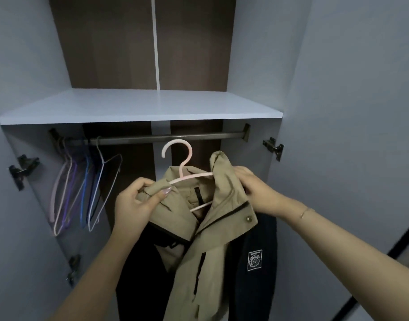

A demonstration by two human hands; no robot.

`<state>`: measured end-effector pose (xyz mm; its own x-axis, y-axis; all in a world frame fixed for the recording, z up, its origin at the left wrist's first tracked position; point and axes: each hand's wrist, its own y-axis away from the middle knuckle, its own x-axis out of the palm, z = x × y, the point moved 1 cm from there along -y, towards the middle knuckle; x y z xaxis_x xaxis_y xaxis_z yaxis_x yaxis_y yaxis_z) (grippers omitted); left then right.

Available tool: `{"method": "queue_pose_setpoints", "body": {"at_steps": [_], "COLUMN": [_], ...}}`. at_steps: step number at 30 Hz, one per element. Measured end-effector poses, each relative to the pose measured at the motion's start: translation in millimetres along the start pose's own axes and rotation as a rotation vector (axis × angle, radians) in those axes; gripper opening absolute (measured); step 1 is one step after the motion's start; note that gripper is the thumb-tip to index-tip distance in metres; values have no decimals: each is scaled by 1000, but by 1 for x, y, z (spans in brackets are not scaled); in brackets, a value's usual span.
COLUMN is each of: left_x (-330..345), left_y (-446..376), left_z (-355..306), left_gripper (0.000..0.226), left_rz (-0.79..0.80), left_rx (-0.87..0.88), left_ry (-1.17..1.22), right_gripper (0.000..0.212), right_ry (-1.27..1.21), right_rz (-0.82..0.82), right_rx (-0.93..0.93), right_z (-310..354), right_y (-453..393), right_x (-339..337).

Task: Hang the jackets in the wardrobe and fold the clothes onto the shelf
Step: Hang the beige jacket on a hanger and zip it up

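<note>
both hands are clamped on a jacket (198,228) below the rail (166,137): left hand (136,202) pinches one shoulder, right hand (252,188) grips the collar. soft and limp, it is best carried by the hanger (182,167) inside.

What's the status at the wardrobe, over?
Left hand and right hand grip beige jacket on pink hanger. Not yet on rail. Rail clear ahead.

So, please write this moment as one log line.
left hand grips jacket | right hand grips jacket | hanger inside, below rail
</note>
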<state>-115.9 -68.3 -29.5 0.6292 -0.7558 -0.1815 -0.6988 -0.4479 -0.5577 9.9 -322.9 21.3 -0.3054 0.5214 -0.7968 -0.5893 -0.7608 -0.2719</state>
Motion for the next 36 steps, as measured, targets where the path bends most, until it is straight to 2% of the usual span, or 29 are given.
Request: {"method": "queue_pose_setpoints", "body": {"at_steps": [2,4,5,9,13,15,17,19,20,21,22,24,25,26,27,29,31,32,36], "left_x": [-7,-10,-10,-12,-34,-39,-32,-18,-14,-14,-18,-34,-42,-49,-54,-58,-61,-61,-67], "left_y": [-10,-19,-25,-45,-70,-76,-70,-54,-48,-46,-48,-61,-68,-75,-80,-88,-93,-96,-127], "left_z": [0,-2,-2,-10,-31,-52,-69,-71,-68,-61,-55,-44,-39,-37,-35,-29,-27,-26,-60], "left_gripper": [17,15,15,15,23,28,35,36,34,34,33,29,28,34,46,57,45,38,23], "left_rz": [22,43,43,28,-91,-135,-27,273,464,586,590,302,137,29,-6,149,311,303,48], "left_rx": [19,17,13,37,94,127,188,201,153,88,44,115,216,303,348,293,231,265,336], "left_ry": [3,-57,-101,-221,-355,-337,-245,-175,-148,-99,-29,6,-85,-252,-396,-506,-442,-429,-357], "right_gripper": [22,19,22,23,17,14,13,15,17,22,31,49,47,37,22,8,10,10,8], "right_ry": [340,497,449,-47,-262,-349,-405,-488,-559,-638,-708,-749,-735,-710,-673,-630,-602,-575,-399], "right_rz": [-64,-178,-214,-243,-368,-387,-350,-315,-296,-267,-215,-68,-13,5,-26,-140,-223,-258,-475], "right_rx": [-23,-55,-61,65,259,350,388,376,357,337,316,260,217,170,126,79,51,27,-95], "right_z": [-2,4,7,18,24,28,34,42,47,51,55,65,70,74,78,83,86,88,101], "right_y": [-5,-10,-12,-19,-36,-46,-55,-58,-57,-54,-50,-43,-42,-41,-43,-47,-54,-56,-78], "right_x": [4,7,9,8,-5,-11,-14,-20,-24,-28,-32,-34,-31,-28,-26,-24,-27,-30,-55]}}
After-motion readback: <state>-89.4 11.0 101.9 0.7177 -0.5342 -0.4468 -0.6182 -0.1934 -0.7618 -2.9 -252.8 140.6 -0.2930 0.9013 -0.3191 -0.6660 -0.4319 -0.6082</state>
